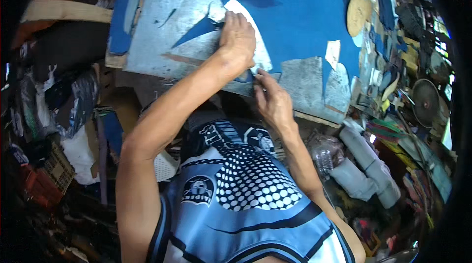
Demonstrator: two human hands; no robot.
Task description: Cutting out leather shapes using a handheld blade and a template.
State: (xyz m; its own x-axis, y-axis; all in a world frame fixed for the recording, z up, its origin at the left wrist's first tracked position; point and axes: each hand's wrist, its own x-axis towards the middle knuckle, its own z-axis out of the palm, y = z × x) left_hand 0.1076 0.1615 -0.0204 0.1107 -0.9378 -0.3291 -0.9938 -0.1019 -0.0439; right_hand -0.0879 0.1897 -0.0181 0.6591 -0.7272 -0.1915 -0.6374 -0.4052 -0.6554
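Observation:
My left hand (237,37) presses flat on a white curved pattern piece (263,56) that lies on blue sheet material (300,22) over a metal-topped cutting board (162,42). A dark blade tip shows just left of that hand's fingers, at a pointed blue offcut (194,32). My right hand (272,98) is at the near edge of the board, its fingers pinched at the lower end of the white pattern; whether it holds a tool I cannot tell.
Blue scraps and cut shapes lie on the board. A tan oval piece (357,10) and stacked cut parts sit at the right edge. Grey rolled material (366,164) lies lower right, a small fan (425,102) at far right, dark bags and clutter (59,96) at left.

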